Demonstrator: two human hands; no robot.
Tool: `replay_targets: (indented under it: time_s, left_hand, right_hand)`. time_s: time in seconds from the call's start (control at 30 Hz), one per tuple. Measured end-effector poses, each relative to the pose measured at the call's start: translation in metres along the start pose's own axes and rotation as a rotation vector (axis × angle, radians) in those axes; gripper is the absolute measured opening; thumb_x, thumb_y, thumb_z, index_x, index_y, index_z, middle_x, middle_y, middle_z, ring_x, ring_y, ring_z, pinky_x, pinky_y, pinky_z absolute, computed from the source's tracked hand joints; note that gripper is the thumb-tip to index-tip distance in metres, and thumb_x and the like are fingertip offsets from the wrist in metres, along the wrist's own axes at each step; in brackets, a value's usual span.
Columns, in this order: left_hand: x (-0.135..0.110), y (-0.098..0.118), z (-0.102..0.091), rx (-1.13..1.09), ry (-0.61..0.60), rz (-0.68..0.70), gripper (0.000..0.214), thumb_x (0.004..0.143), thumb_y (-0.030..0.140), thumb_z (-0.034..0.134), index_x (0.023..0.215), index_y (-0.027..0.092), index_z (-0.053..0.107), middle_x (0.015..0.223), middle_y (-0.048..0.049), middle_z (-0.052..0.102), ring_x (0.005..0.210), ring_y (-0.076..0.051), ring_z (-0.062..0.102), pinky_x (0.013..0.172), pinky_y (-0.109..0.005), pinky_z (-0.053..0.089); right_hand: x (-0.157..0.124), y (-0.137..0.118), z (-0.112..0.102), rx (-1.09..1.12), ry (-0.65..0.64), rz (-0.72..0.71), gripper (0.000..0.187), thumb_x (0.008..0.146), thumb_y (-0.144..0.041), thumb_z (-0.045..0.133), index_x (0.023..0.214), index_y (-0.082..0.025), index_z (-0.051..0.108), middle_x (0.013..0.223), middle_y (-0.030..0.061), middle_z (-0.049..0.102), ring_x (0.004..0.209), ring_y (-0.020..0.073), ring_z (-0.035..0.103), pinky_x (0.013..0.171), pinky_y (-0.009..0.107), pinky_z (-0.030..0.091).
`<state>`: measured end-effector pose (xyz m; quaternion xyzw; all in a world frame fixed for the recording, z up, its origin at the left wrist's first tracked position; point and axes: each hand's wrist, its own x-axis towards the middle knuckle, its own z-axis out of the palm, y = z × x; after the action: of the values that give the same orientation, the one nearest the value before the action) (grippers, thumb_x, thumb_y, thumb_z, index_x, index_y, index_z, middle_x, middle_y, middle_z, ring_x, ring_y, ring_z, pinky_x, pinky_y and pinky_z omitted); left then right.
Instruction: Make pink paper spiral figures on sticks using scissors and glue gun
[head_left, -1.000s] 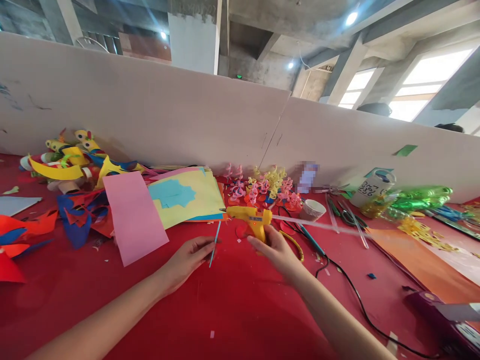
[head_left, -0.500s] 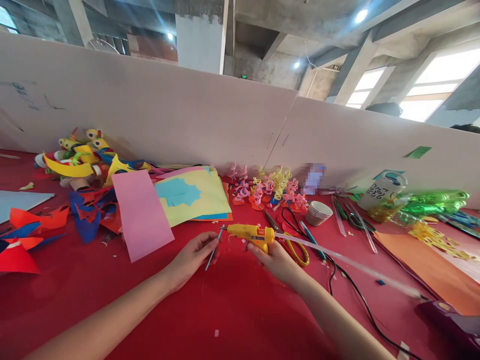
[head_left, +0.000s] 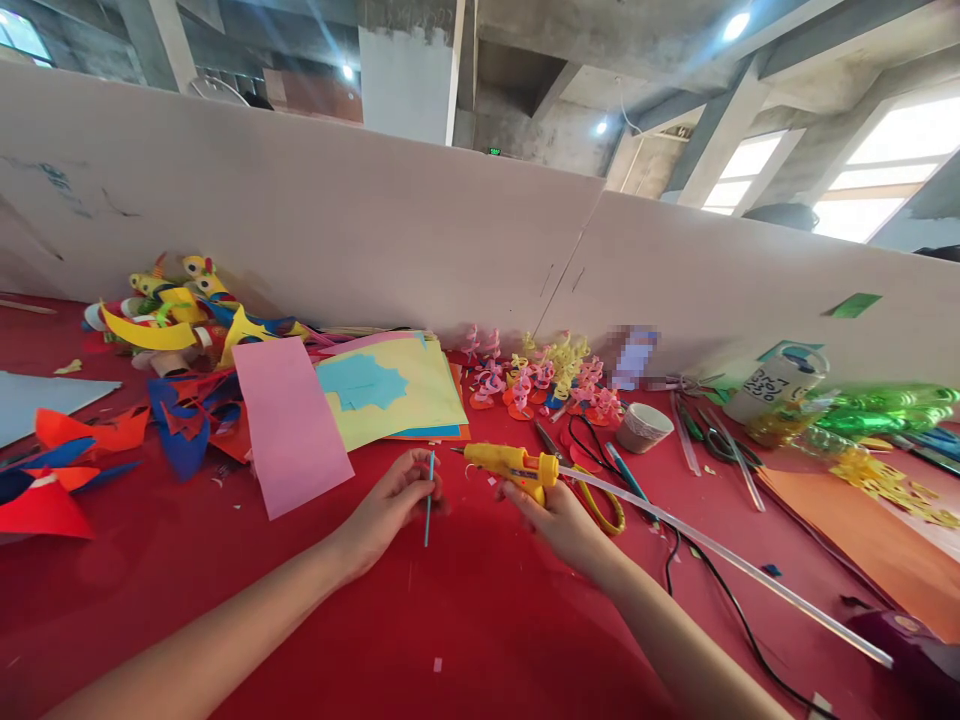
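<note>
My left hand point(head_left: 390, 505) pinches a thin blue stick point(head_left: 430, 497) and holds it nearly upright over the red table point(head_left: 465, 620). My right hand point(head_left: 559, 520) grips a yellow glue gun point(head_left: 512, 466), its nozzle pointing left towards the stick's top end with a small gap between them. A long clear glue rod point(head_left: 720, 562) sticks out of the gun's back to the right. The gun's black cable point(head_left: 720, 600) trails over the table to the right.
Pink paper sheet point(head_left: 289, 425) and a stack of yellow and blue sheets point(head_left: 390, 390) lie behind my left hand. Curled paper pieces point(head_left: 540, 378), a small cup point(head_left: 643, 427), scissors point(head_left: 600, 500) and coloured scraps point(head_left: 180, 420) crowd the back. A pale partition point(head_left: 375, 230) bounds the table.
The stick has swung from slanted to nearly upright in my left hand. The glue gun has dropped lower and its nozzle now sits closer to the stick's top.
</note>
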<state>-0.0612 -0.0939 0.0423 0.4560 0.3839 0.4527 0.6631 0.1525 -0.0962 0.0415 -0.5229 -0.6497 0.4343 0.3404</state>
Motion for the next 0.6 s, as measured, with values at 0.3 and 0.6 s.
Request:
replay_targets:
  time_s: [0.3,0.6]
  left_hand:
    - [0.0022,-0.0002,0.0004,-0.231,0.070,-0.065,0.019,0.079,0.035,0.057,0.082,0.016,0.060,0.065,0.0025,0.047,0.058,-0.009,0.042,0.050,-0.020,0.035]
    - [0.0017,0.0003,-0.0012,-0.254,0.047,-0.087,0.018,0.068,0.029,0.073,0.079,0.017,0.064,0.068,0.0010,0.063,0.064,-0.012,0.060,0.067,-0.026,0.048]
  right_hand:
    - [-0.0030,-0.0078,0.0004,0.035,-0.020,0.068,0.056,0.070,-0.069,0.048,0.081,-0.015,0.056,0.055,-0.0051,0.036,0.048,0.0084,0.029,0.043,0.022,0.025]
    - [-0.0050,-0.0079,0.0031,0.079,-0.038,0.042,0.056,0.068,-0.071,0.050,0.078,-0.016,0.056,0.055,-0.0043,0.038,0.048,0.0086,0.031,0.043,0.022,0.027]
